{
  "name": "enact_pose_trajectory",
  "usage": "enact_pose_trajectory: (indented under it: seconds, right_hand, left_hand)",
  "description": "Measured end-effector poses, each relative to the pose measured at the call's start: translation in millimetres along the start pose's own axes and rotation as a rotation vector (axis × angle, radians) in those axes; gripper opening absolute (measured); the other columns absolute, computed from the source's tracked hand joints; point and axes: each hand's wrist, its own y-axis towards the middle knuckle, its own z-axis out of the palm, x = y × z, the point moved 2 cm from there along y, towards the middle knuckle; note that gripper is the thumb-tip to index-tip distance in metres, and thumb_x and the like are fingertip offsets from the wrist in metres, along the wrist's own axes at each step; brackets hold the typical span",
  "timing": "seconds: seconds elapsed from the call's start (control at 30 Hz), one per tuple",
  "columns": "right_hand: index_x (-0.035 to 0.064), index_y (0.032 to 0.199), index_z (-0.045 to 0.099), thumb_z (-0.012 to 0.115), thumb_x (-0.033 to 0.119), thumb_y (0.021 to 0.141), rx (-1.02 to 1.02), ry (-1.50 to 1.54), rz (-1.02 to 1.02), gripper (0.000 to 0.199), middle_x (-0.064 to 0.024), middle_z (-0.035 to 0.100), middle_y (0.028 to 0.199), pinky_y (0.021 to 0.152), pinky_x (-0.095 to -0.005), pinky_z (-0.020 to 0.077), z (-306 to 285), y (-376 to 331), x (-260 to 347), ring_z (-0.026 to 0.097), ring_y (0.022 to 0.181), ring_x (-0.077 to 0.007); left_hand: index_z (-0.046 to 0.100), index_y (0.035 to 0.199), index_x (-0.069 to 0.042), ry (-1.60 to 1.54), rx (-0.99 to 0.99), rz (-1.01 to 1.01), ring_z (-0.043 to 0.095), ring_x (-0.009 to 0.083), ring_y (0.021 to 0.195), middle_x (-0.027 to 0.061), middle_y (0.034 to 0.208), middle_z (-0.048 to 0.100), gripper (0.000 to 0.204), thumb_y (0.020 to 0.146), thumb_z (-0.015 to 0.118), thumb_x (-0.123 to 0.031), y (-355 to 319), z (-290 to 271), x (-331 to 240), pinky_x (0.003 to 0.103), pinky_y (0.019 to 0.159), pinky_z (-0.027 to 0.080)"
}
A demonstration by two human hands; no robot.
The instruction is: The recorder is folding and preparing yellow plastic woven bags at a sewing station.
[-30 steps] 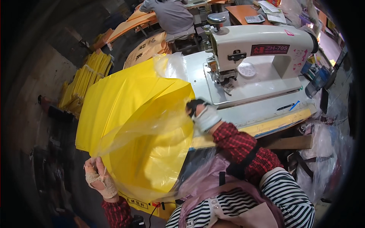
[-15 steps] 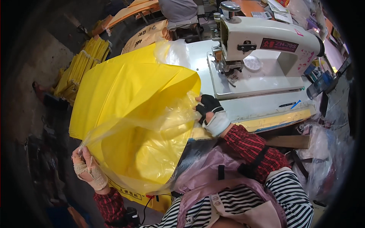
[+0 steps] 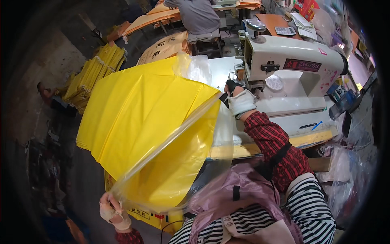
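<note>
A large yellow sack [image 3: 146,105] lies over the left end of the sewing table, its mouth held apart toward me. A clear plastic liner [image 3: 162,142] shows at the mouth, its rim stretched slantwise from lower left to upper right. My left hand [image 3: 113,209], wrapped in beige cloth, is closed on the liner's lower left end. At the sack's upper right corner, beside the needle area, is my right hand [image 3: 240,96] in a black fingerless glove with a white wrist wrap. Its fingers are closed at that corner; the fingertips are partly hidden.
A white sewing machine [image 3: 290,57] stands on the pale table [image 3: 276,126], right of the sack. A pen [image 3: 308,126] and a blue tool [image 3: 317,125] lie near its front. Bundled yellow sacks [image 3: 95,73] are stacked at left. Behind, a person in grey [image 3: 197,18] sits near brown sacks [image 3: 164,46].
My right hand has moved up and away from me to the sack's corner near the needle. My left hand has shifted down and right, and the liner's rim is pulled straighter.
</note>
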Motion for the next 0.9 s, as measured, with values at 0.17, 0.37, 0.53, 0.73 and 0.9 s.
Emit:
enact_pose_trajectory:
  seconds: [0.17,0.37,0.53,0.73,0.9]
  right_hand:
    - [0.0086,0.105,0.059,0.059,0.018,0.076,-0.364,-0.112,-0.574,0.03,-0.0157,0.059,0.1,0.079,-0.0404,0.0466,0,15,52,0.056,0.093,-0.0325]
    - [0.0083,0.093,0.061,0.056,0.017,0.077,-0.122,-0.108,-0.723,0.018,-0.0138,0.061,0.081,0.067,-0.0418,0.0468,9,9,101,0.059,0.082,-0.0318]
    - [0.0092,0.091,0.059,0.053,0.02,0.082,0.126,-0.16,-0.399,0.015,-0.0156,0.06,0.071,0.056,-0.0401,0.0459,0,-24,109,0.06,0.064,-0.033]
    - [0.0169,0.11,0.061,0.06,0.024,0.077,0.125,-0.086,-0.566,0.034,-0.0096,0.064,0.091,0.065,-0.0398,0.0502,7,-93,-27,0.063,0.073,-0.0306]
    - [0.0082,0.1,0.064,0.058,0.003,0.074,0.412,-0.094,-0.482,0.028,-0.0163,0.064,0.089,0.075,-0.0379,0.0492,2,-144,58,0.062,0.086,-0.0334]
  left_hand:
    - [0.057,0.087,-0.002,-0.403,0.251,-0.352,0.049,0.0123,0.056,0.0034,0.069,0.052,0.024,0.094,0.05,-0.024,-41,-21,48,0.025,0.051,0.039]
    - [0.056,0.103,0.003,0.517,-0.17,0.175,0.053,0.0282,0.09,0.0137,0.094,0.053,0.023,0.081,0.056,0.006,22,-83,-12,0.04,0.074,0.045]
    - [0.058,0.108,-0.008,-0.446,0.295,0.278,0.058,0.0237,0.083,0.0092,0.095,0.06,0.031,0.078,0.063,-0.008,-17,52,-125,0.039,0.07,0.048]
    - [0.058,0.103,-0.006,-0.156,0.192,-0.021,0.057,0.03,0.072,0.0124,0.089,0.057,0.028,0.079,0.063,-0.02,-20,141,-12,0.04,0.067,0.048]
    - [0.058,0.102,-0.006,-0.119,-0.068,-0.286,0.055,0.0253,0.067,0.0092,0.081,0.055,0.029,0.081,0.061,-0.025,12,75,109,0.042,0.065,0.046]
